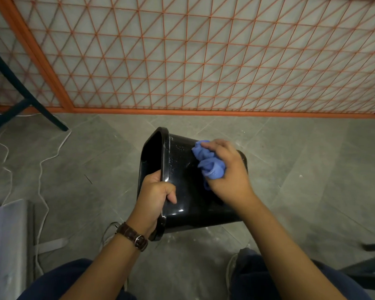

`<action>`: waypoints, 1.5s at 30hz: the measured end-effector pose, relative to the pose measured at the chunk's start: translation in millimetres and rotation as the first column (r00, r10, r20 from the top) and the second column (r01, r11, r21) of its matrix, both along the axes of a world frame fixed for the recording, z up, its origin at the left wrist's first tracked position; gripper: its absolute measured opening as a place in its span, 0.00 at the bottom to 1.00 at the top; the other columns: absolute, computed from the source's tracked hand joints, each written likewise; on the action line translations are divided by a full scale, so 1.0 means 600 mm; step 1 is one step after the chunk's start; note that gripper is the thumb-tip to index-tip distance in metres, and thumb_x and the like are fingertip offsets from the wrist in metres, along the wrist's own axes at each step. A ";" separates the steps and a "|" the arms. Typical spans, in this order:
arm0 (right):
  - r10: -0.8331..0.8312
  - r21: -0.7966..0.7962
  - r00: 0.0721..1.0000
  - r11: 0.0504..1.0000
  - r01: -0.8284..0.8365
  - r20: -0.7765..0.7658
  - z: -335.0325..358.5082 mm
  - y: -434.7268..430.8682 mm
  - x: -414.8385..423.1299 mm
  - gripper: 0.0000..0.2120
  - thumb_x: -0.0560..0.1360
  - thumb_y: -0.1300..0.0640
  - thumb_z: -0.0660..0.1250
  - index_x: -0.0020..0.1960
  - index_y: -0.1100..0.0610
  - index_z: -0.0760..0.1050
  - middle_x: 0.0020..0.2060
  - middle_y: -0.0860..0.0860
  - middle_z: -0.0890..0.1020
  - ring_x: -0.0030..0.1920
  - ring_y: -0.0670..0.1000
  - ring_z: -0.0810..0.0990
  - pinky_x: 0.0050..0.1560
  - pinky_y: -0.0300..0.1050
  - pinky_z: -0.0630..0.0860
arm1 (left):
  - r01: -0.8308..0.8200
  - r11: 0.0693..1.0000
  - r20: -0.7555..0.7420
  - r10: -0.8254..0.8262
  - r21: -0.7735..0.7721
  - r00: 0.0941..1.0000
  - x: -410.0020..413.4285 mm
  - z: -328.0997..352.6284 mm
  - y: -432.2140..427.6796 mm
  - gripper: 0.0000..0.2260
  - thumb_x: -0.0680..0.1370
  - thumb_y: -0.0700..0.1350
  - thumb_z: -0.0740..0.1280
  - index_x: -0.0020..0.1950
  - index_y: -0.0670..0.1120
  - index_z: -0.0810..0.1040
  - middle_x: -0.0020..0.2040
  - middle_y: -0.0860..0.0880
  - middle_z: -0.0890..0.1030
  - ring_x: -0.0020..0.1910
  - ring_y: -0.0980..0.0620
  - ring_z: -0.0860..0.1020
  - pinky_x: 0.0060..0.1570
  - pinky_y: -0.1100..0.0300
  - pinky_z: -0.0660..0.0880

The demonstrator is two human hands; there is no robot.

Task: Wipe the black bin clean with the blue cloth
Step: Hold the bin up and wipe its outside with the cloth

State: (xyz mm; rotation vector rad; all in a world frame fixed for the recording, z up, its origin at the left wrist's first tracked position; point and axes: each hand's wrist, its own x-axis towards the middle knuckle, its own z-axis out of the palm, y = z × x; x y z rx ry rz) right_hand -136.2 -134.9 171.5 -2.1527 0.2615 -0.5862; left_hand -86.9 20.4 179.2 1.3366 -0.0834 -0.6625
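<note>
Fingers [213,146] around bunched cloth [210,168] on glossy bin [181,169]

This looks like an indoor work or utility room rather than a home, though its exact kind cannot be told. The floor [95,169] is laid with large grey tiles, dusted near the middle with white specks [204,232]. Along the far side stands a screen [204,61] of orange metal mesh in an orange frame, with pale panels behind it. Loose white cables [41,165] trail over the floor on the left. Dark chair legs [20,87] stand at the far left, more dark legs [372,269] at the near right, and a grey panel [9,245] lies at the near left. The bin [182,169] is plain black plastic.
</note>
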 end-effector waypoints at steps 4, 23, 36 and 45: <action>0.183 0.078 0.983 0.980 -0.181 -0.027 0.001 0.001 -0.003 0.16 0.67 0.61 0.68 0.55 0.56 0.78 0.54 0.45 0.74 0.56 0.35 0.74 0.57 0.28 0.68 | -0.020 1.000 -0.013 0.021 0.008 1.000 0.003 -0.007 0.003 0.21 0.59 0.24 0.54 0.28 0.45 0.80 0.25 0.46 0.78 0.26 0.49 0.77 0.25 0.64 0.73; 0.215 -0.057 0.976 0.975 -0.213 0.023 -0.013 0.027 0.006 0.19 0.66 0.56 0.68 0.57 0.54 0.78 0.58 0.48 0.77 0.60 0.49 0.74 0.63 0.36 0.66 | 0.001 0.990 0.022 -0.004 0.144 1.000 0.004 -0.016 -0.004 0.14 0.57 0.26 0.57 0.25 0.43 0.76 0.25 0.43 0.71 0.25 0.48 0.71 0.27 0.62 0.69; 0.350 -0.089 0.933 0.935 -0.343 0.087 -0.006 0.041 0.002 0.13 0.66 0.57 0.67 0.50 0.55 0.81 0.56 0.46 0.79 0.59 0.37 0.73 0.57 0.45 0.68 | -0.006 0.991 0.079 -0.004 0.131 0.997 0.010 -0.024 0.001 0.16 0.50 0.33 0.59 0.35 0.38 0.78 0.36 0.38 0.77 0.36 0.43 0.75 0.34 0.60 0.70; 0.387 -0.171 0.908 0.895 -0.412 -0.161 0.004 0.003 -0.024 0.12 0.64 0.64 0.69 0.41 0.48 0.82 0.47 0.34 0.78 0.45 0.47 0.73 0.47 0.40 0.70 | -0.002 0.999 -0.049 0.004 0.033 0.999 0.010 -0.004 0.017 0.16 0.56 0.26 0.54 0.31 0.41 0.77 0.27 0.45 0.78 0.26 0.48 0.76 0.23 0.65 0.71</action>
